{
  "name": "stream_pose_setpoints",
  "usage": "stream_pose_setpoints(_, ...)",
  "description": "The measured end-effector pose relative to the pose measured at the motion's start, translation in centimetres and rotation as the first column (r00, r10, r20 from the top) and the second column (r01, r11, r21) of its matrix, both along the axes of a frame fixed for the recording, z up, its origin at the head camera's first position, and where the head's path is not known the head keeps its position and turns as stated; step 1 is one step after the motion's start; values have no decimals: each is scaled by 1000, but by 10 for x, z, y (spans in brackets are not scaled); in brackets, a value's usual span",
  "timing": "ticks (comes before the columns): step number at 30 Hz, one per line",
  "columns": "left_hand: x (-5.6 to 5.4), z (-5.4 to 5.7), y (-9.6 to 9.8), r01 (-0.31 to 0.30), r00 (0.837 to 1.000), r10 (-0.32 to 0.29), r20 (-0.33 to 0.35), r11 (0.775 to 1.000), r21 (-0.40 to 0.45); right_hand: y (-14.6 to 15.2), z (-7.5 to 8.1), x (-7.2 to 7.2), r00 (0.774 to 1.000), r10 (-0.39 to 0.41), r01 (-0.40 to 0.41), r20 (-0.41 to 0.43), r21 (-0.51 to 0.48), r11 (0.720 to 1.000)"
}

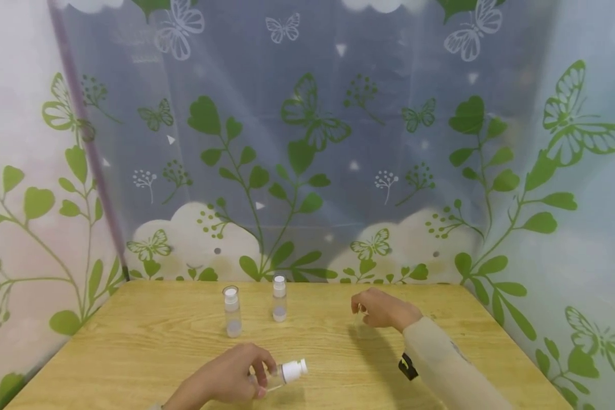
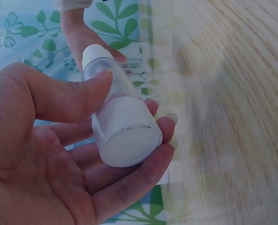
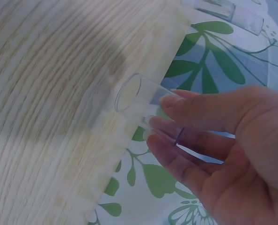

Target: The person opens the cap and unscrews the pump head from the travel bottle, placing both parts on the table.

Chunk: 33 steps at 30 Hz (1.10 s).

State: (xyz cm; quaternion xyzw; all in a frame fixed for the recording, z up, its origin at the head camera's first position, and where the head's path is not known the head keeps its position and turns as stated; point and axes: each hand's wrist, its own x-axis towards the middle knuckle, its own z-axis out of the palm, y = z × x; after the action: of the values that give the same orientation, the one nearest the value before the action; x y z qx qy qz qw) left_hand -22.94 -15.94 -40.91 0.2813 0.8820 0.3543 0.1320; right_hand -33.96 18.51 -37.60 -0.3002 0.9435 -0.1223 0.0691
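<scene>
My left hand [image 1: 238, 373] holds a small pump bottle [image 2: 125, 129] tilted over the near part of the table, thumb on one side and fingers on the other. Its white pump head [image 1: 294, 370] points right and has no cover over it. The bottle has a see-through body and a white base. Farther right, my right hand [image 1: 381, 309] is raised over the table. Between its thumb and fingertips it pinches a clear cylindrical cap [image 3: 150, 96], whose round rim faces away from the palm. The head view barely shows this cap.
Two similar bottles, one on the left [image 1: 232, 313] and one farther back [image 1: 279, 299], stand upright in clear caps on the wooden table [image 1: 159, 319]. A curtain [image 1: 307, 171] with leaves and butterflies hangs behind. A black object [image 1: 407, 367] sits by the right sleeve.
</scene>
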Motion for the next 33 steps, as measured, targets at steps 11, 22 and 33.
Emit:
stream_pose_setpoints(11, -1, -3, -1, 22, 1000, -22, -12, 999, 25, 5, -6, -11, 998, -58, 58, 4, 27, 998)
stream_pose_setpoints(22, 0, -2, -1, 16, 1000, -16, -10, 1000, 22, 10, -7, -21, 993, -112, 112, 22, 35, 993)
stream_pose_setpoints(33, 1, -2, -1, 18, 1000, -18, 2, 999, 32, 13, -11, -26, 990, -141, 140, 17, 50, 989)
